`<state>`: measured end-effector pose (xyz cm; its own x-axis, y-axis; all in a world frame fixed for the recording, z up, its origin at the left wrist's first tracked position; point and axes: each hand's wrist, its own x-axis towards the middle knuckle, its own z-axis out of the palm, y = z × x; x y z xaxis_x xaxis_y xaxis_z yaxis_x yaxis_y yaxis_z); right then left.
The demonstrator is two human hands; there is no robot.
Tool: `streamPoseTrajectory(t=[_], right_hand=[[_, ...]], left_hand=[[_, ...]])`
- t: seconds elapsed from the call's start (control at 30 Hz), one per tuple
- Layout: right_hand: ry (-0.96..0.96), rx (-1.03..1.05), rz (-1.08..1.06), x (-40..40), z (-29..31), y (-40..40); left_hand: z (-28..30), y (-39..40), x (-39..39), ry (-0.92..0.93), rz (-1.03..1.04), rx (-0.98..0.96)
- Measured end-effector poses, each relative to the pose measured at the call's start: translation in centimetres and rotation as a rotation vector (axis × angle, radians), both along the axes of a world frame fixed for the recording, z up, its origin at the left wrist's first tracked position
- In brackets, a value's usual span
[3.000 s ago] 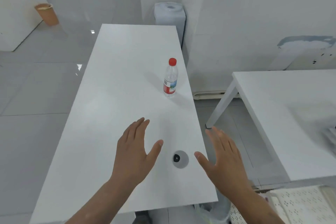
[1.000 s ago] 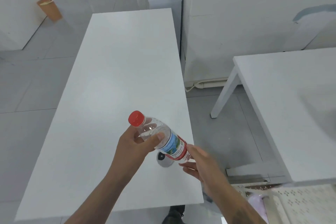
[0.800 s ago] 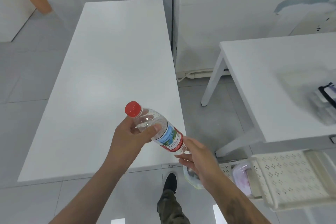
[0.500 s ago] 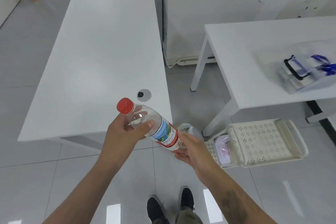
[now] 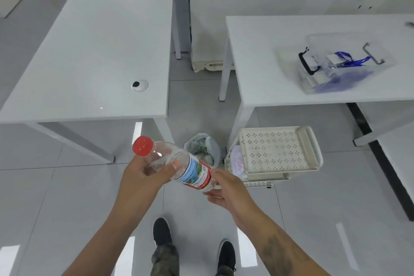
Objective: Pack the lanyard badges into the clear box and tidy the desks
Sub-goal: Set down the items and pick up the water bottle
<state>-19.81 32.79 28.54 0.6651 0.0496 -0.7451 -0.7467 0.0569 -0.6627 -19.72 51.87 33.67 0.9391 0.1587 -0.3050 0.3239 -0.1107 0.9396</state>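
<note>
1. Bottle (image 5: 179, 163) lies tilted between both hands, red cap up and to the left — held over the floor, apart from both desks, likely on its way to the bin (image 5: 202, 148) just beyond it.
2. Left hand (image 5: 145, 177) wraps the clear upper part, thumb pressed on the front; right hand (image 5: 226, 188) cups the base with curled fingers, steadying it.
3. Left desk (image 5: 100, 40) carries nothing loose.
4. Clear box (image 5: 340, 63) sits on the right desk (image 5: 257, 51), far right, blue lanyards (image 5: 349, 61) inside — blurred, so lid state is unclear.
</note>
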Motion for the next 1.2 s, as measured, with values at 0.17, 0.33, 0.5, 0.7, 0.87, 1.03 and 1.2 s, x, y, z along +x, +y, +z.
streamPoseTrajectory(t=[0.17, 0.33, 0.5, 0.7, 0.87, 1.03, 1.2], right_hand=[[0.014, 0.002, -0.019, -3.3, 0.2, -5.0], [0.047, 0.014, -0.091, -5.9, -0.4, -7.8], [0.061, -0.01, -0.101, -7.4, -1.3, -9.3], [0.103, -0.023, -0.148, -8.9, -2.3, -11.6], [0.118, -0.027, -0.154, -9.6, -2.9, -15.2], [0.13, -0.042, -0.124, -8.9, -5.0, -19.9], [0.16, -0.041, -0.096, -7.3, -7.0, -24.5]], left_hand=[[1.1, -5.3, -4.0, -0.025, -0.033, 0.009], [0.8, -7.9, -6.2, -0.031, -0.118, 0.043], [-1.1, -9.0, -7.2, 0.003, -0.171, 0.025], [-2.8, -11.1, -8.7, 0.043, -0.193, -0.01], [-3.5, -14.4, -9.4, 0.062, -0.202, -0.009], [-5.1, -19.3, -9.4, 0.092, -0.166, 0.053], [-6.2, -24.9, -8.6, 0.08, -0.098, 0.129]])
